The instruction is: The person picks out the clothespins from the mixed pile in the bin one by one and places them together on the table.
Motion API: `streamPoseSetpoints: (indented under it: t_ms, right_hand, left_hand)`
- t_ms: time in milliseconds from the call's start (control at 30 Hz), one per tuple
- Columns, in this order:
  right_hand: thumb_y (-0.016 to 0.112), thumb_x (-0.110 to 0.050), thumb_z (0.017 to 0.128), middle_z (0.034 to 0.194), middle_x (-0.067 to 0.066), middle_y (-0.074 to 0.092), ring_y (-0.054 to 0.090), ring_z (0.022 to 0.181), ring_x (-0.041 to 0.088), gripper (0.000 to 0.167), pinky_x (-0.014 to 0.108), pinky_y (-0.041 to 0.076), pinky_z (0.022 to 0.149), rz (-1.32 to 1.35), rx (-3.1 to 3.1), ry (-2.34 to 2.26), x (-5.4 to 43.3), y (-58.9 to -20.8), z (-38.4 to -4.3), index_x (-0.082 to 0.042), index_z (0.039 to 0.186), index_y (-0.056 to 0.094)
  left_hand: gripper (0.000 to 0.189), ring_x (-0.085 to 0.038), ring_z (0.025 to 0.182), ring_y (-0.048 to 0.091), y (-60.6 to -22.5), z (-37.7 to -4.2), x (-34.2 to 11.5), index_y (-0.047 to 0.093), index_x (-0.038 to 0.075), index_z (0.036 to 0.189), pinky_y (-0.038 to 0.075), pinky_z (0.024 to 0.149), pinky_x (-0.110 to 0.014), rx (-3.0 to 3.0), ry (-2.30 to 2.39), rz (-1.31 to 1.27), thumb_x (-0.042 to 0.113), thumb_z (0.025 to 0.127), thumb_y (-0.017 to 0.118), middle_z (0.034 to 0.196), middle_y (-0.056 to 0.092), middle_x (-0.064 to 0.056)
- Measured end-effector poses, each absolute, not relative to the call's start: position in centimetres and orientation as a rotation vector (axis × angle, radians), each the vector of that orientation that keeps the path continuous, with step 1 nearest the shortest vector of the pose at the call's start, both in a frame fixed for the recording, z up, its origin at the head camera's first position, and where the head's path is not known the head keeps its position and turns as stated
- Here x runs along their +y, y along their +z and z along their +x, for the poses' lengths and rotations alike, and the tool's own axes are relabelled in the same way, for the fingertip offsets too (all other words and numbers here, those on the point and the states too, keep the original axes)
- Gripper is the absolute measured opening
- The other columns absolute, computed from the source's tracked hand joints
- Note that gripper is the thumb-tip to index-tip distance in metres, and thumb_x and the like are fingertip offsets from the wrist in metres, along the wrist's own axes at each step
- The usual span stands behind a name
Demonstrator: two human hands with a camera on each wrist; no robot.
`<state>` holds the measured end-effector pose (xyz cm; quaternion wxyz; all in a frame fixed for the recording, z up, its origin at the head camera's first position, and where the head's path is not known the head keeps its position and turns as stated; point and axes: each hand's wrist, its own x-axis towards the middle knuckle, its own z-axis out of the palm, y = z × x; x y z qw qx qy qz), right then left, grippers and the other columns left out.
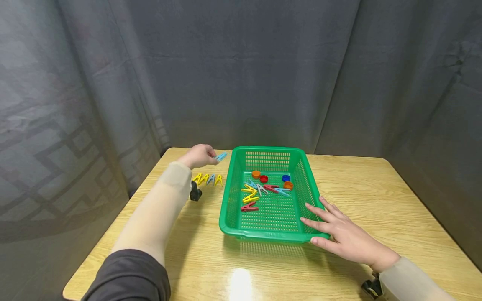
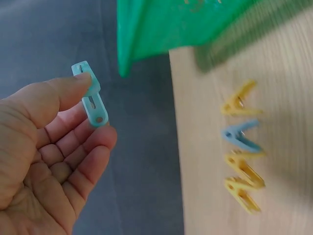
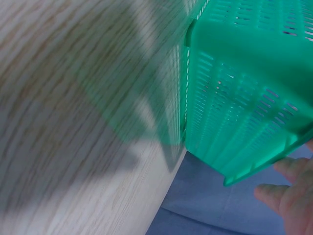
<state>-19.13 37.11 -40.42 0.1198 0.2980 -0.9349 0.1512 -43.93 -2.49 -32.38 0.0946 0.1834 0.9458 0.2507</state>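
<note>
Between thumb and fingers my left hand pinches a light blue clothespin, held in the air left of the green basket. Below that hand, a row of clothespins lies on the table: several yellow ones and a blue one. My right hand rests with spread fingers on the basket's near right rim. Inside the basket lie more clothespins, among them a red one, a yellow one and a grey one. Bottle caps sit there too, including a blue cap and an orange cap.
The basket stands on a wooden table whose far edge meets a grey curtain. More curtain hangs along both sides. Bare tabletop shows to the right of the basket and in front of it.
</note>
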Motion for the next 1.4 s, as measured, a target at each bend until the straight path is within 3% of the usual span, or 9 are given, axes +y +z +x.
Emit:
streamPoseSetpoints:
  t_ms: [400, 533, 667, 733, 900, 1067, 1233, 1300, 1400]
  right_hand:
    - [0.065, -0.037, 0.091, 0.151, 0.004, 0.037, 0.015, 0.143, 0.039, 0.045, 0.018, -0.007, 0.109, 0.88, -2.713, 0.426, 37.1, -40.5, -19.0, -0.024, 0.134, 0.059]
    - [0.066, -0.038, 0.091, 0.152, 0.002, 0.036, 0.016, 0.143, 0.04, 0.046, 0.027, -0.001, 0.114, 0.848, -2.735, 0.444, 37.2, -40.6, -18.9, -0.025, 0.134, 0.059]
    - [0.065, -0.039, 0.09, 0.152, 0.001, 0.036, 0.015, 0.143, 0.038, 0.046, 0.047, 0.014, 0.114, 0.824, -2.755, 0.461, 37.3, -40.7, -18.8, -0.026, 0.134, 0.059]
    - [0.066, -0.038, 0.091, 0.152, 0.001, 0.036, 0.015, 0.144, 0.038, 0.046, 0.05, 0.018, 0.112, 0.825, -2.752, 0.464, 37.4, -40.8, -18.8, -0.026, 0.134, 0.059]
    - [0.065, -0.039, 0.09, 0.152, 0.0, 0.035, 0.016, 0.143, 0.038, 0.046, 0.033, 0.004, 0.115, 0.839, -2.745, 0.462, 37.4, -40.9, -18.8, -0.028, 0.135, 0.057]
    - [0.065, -0.04, 0.091, 0.153, -0.001, 0.035, 0.015, 0.143, 0.039, 0.047, 0.035, 0.005, 0.115, 0.834, -2.768, 0.463, 37.2, -40.8, -18.9, -0.028, 0.135, 0.057]
    - [0.065, -0.041, 0.091, 0.152, 0.0, 0.036, 0.016, 0.143, 0.038, 0.046, 0.018, -0.006, 0.11, 0.842, -2.756, 0.458, 37.3, -40.8, -18.9, -0.029, 0.135, 0.057]
    - [0.064, -0.041, 0.091, 0.152, 0.001, 0.036, 0.016, 0.143, 0.038, 0.046, 0.022, -0.003, 0.112, 0.843, -2.749, 0.45, 37.3, -40.8, -18.8, -0.03, 0.135, 0.057]
    - [0.064, -0.04, 0.091, 0.152, 0.001, 0.037, 0.016, 0.143, 0.038, 0.046, 0.041, 0.012, 0.115, 0.841, -2.746, 0.436, 37.3, -40.8, -18.8, -0.029, 0.135, 0.057]
  left_hand:
    - [0.028, -0.027, 0.095, 0.055, -36.4, -45.4, -6.9, 0.061, 0.005, 0.103, 0.046, 0.081, -0.044, 2.781, 0.773, 0.243, 0.028, 0.09, 0.068, 0.103, 0.06, -0.011]
    - [0.029, -0.028, 0.093, 0.055, -37.6, -45.6, -8.0, 0.059, 0.004, 0.102, 0.046, 0.079, -0.044, 2.79, 0.784, 0.166, 0.029, 0.091, 0.067, 0.102, 0.059, -0.012]
    - [0.028, -0.027, 0.088, 0.054, -38.6, -45.4, -8.8, 0.059, 0.003, 0.098, 0.046, 0.075, -0.042, 2.804, 0.801, 0.102, 0.029, 0.091, 0.067, 0.099, 0.059, -0.012]
    - [0.027, -0.026, 0.085, 0.052, -39.0, -45.3, -9.1, 0.059, 0.003, 0.097, 0.045, 0.073, -0.041, 2.81, 0.822, 0.067, 0.027, 0.091, 0.067, 0.097, 0.058, -0.012]
    - [0.027, -0.025, 0.082, 0.051, -40.5, -45.5, -9.8, 0.06, 0.001, 0.096, 0.044, 0.071, -0.039, 2.844, 0.85, -0.007, 0.026, 0.09, 0.068, 0.095, 0.058, -0.012]
    - [0.031, -0.027, 0.085, 0.054, -41.7, -46.0, -10.4, 0.062, -0.001, 0.1, 0.047, 0.075, -0.041, 2.875, 0.811, -0.033, 0.027, 0.088, 0.069, 0.1, 0.061, -0.015]
    - [0.034, -0.028, 0.087, 0.057, -42.5, -46.3, -10.6, 0.064, -0.001, 0.102, 0.047, 0.078, -0.042, 2.912, 0.733, -0.047, 0.029, 0.088, 0.068, 0.102, 0.063, -0.016]
    - [0.034, -0.028, 0.088, 0.057, -42.7, -46.3, -10.5, 0.064, -0.002, 0.102, 0.047, 0.078, -0.042, 2.905, 0.729, -0.048, 0.029, 0.088, 0.069, 0.101, 0.063, -0.016]
    - [0.033, -0.029, 0.089, 0.056, -42.8, -46.2, -10.1, 0.063, -0.002, 0.102, 0.047, 0.079, -0.042, 2.884, 0.749, -0.064, 0.026, 0.088, 0.069, 0.1, 0.062, -0.016]
